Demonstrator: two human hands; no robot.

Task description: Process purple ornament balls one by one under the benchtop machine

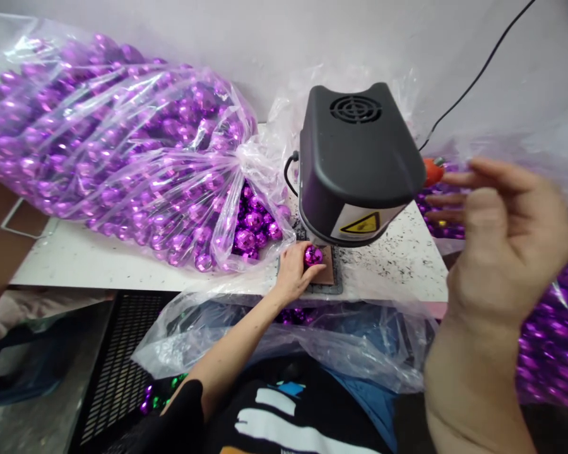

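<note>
While the left grip (293,271) pinched a purple ball (313,255) over a brown plate (328,265), just in front of the black machine (360,164), the right grip (506,233) was loosely spread beside the red knob (433,172) at the machine's right side. If the left fingers held the ball too lightly, it could, in my judgement, roll off the plate; and if some part moved down under the machine, it might catch the fingers. To the left of the machine, the plastic bag (123,151) might spill loose balls (253,221) on the counter (392,271), should the left wrist push its mouth. The machine's cover hid any working parts, and the warning label (362,222) was too small to read. Whether the right fingertips touched the knob, I could not tell, and the purple heap (556,350) to the machine's far right was cut off
</note>
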